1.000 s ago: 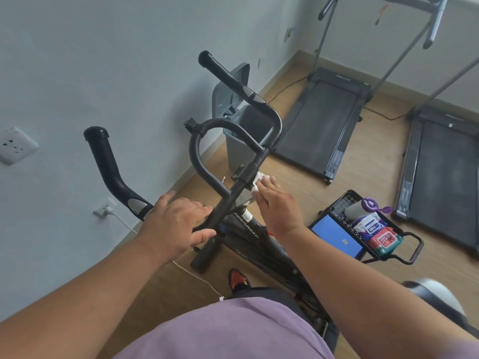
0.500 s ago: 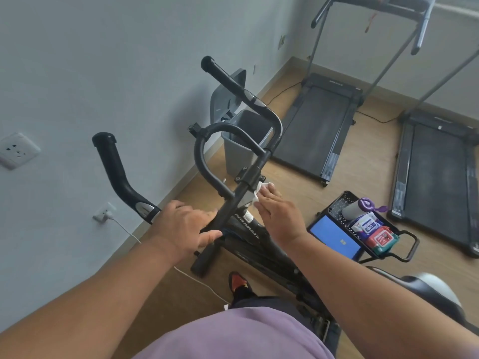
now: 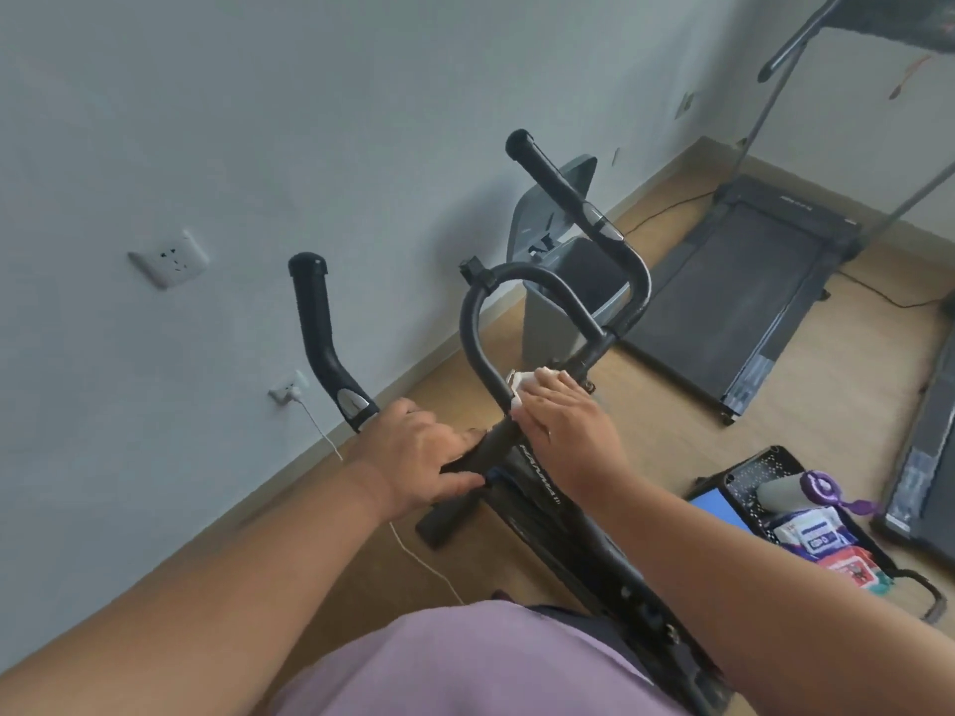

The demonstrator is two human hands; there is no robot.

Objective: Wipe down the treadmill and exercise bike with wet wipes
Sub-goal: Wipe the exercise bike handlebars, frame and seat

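Observation:
The black exercise bike (image 3: 548, 503) stands in front of me, its looped handlebar (image 3: 473, 323) rising at centre. My right hand (image 3: 566, 421) presses a white wet wipe (image 3: 522, 385) against the handlebar stem just above the frame. My left hand (image 3: 413, 457) grips the handlebar's left branch below the curved left grip (image 3: 318, 333). A treadmill (image 3: 739, 286) lies on the floor at the back right, and a second treadmill (image 3: 925, 457) runs along the right edge.
A grey bin (image 3: 563, 307) stands behind the bike by the wall. A black basket (image 3: 775, 472) on the floor at right holds wipe packs (image 3: 811, 534), a purple-capped bottle (image 3: 796, 490) and a blue pad. A white cable (image 3: 418, 555) runs from a wall plug (image 3: 287, 390).
My right hand with the wipe has slid from the right side of the stem onto its top. The view has swung right and closer; my left hand keeps its grip.

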